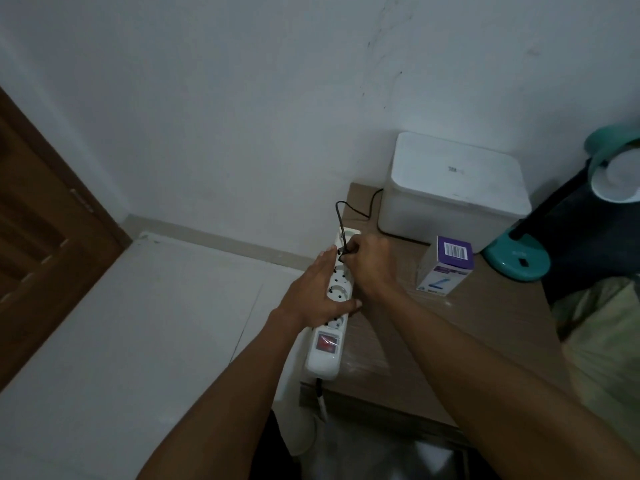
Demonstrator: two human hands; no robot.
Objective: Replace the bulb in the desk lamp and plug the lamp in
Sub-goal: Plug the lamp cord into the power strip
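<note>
A white power strip [327, 348] with a red switch lies along the left edge of the wooden table [485, 327]. My left hand [313, 294] lies flat over the strip, fingers wrapped around its side. My right hand [367, 263] pinches a black plug [343, 251] at a socket near the strip's far end. The plug's black cord [360, 211] loops back across the table toward the teal desk lamp [516, 254] at the right, whose shade [614, 174] holds a white bulb. A purple and white bulb box [446, 265] stands between my hand and the lamp base.
A white lidded box [453, 188] sits at the back of the table against the wall. A white surface [138, 323] lies to the left, with a brown wooden door [45, 244] beyond it. Crumpled fabric [602, 327] sits at the right edge.
</note>
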